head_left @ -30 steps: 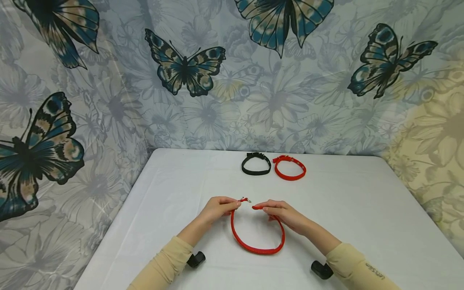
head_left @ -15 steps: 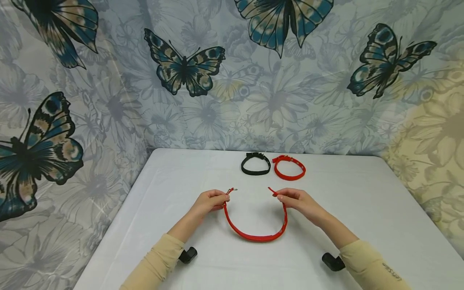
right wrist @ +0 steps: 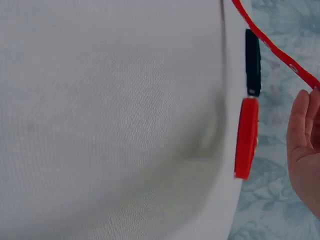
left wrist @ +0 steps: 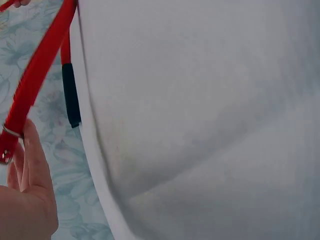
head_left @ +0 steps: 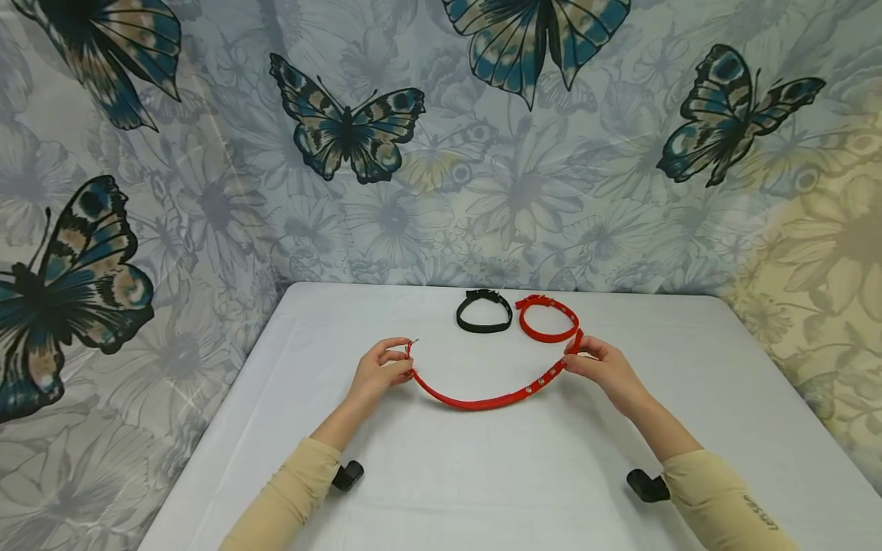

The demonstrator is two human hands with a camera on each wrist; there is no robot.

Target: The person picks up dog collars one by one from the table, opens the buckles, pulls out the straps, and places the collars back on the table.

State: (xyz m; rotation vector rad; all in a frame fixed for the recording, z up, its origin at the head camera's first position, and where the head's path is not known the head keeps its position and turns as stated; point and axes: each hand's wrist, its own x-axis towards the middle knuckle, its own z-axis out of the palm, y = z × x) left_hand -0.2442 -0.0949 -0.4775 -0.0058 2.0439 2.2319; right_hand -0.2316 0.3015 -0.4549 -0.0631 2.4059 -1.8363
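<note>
A red collar [head_left: 475,405], unfastened, hangs in a shallow curve between the two hands, raised over the table. My left hand [head_left: 377,370] pinches its buckle end; a metal ring and buckle show there in the left wrist view on the red strap [left wrist: 37,65]. My right hand [head_left: 606,367] pinches the other end, near a row of metal eyelets, with the tip sticking up past the fingers. In the right wrist view the right hand [right wrist: 306,145] is partly cut off by the frame edge, below the eyeleted strap [right wrist: 285,57].
Toward the back of the white table [head_left: 344,314] lie a buckled black collar [head_left: 484,328] and a buckled red collar [head_left: 549,337], side by side. A butterfly-patterned cloth [head_left: 524,199] hangs behind. Black wrist devices [head_left: 347,475] sit at both sleeves.
Both hands have moved apart and away from the body, lifting the red collar. Its round loop has widened into a shallow arc, and the eyelets have turned into view.
</note>
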